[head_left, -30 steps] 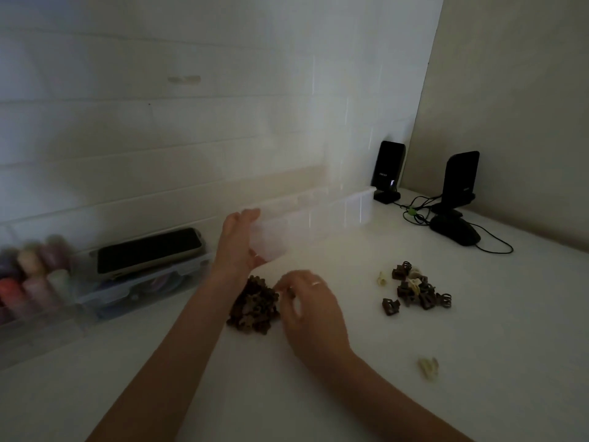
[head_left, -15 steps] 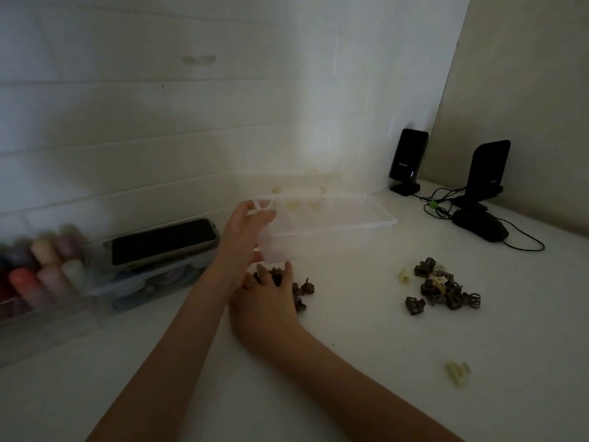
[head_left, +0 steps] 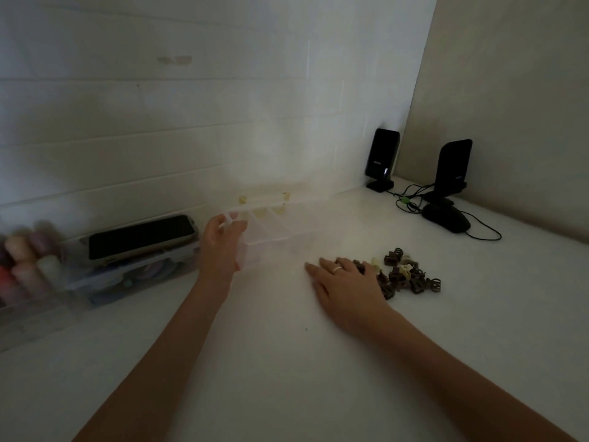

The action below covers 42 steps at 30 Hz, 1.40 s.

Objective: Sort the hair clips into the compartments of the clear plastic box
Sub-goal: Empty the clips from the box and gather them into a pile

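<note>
The left hand (head_left: 220, 247) grips the near end of the clear plastic box (head_left: 274, 224) (pale clips sit inside). Right of the box, the flat, spread right hand (head_left: 345, 282) presses brown hair clips (head_left: 404, 275).

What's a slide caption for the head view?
Left hand holds the clear box; right hand rests flat against the clip pile.

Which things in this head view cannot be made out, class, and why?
- Box contents: clear walls wash out in dim light, head view.
- Clips nearest the right hand: fingers cover them.
- Left-edge items: blurred and cut off.
- Left hand palm: turned away.
</note>
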Each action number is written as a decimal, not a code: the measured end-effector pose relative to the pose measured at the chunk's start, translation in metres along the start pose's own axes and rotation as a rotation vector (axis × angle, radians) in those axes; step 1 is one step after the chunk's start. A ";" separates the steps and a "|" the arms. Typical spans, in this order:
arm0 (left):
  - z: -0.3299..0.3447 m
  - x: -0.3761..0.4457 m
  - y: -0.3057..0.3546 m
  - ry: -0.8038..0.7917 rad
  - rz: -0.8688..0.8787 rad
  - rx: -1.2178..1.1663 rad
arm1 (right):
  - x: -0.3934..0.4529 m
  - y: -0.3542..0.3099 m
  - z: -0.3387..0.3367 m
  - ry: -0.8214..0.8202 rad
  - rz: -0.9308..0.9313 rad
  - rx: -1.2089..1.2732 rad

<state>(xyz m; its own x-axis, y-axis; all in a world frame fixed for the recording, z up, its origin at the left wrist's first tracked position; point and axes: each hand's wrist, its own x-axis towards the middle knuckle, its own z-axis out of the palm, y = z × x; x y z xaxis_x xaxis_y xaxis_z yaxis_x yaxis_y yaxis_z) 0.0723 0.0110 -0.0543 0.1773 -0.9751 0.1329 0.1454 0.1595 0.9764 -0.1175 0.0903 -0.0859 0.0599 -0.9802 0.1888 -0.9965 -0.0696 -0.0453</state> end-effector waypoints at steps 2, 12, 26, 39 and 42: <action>0.003 -0.007 -0.007 0.057 0.030 0.030 | -0.005 0.013 -0.002 0.008 0.029 -0.011; 0.013 -0.046 -0.017 0.172 -0.012 0.323 | -0.002 0.094 -0.036 0.359 0.257 0.600; 0.030 -0.082 -0.006 0.318 0.337 0.626 | -0.017 0.113 -0.014 -0.071 0.191 0.698; 0.119 -0.093 -0.041 -0.634 0.091 0.715 | -0.078 0.047 -0.005 0.184 0.696 0.549; 0.134 -0.087 -0.042 -0.672 -0.008 0.696 | -0.057 0.045 -0.007 0.162 0.732 0.534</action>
<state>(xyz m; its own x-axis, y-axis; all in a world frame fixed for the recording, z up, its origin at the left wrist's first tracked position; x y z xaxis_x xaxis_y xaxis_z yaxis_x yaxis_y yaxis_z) -0.0799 0.0689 -0.0846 -0.4462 -0.8948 -0.0156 -0.5031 0.2364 0.8313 -0.1659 0.1447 -0.0922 -0.6246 -0.7780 0.0678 -0.6212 0.4424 -0.6469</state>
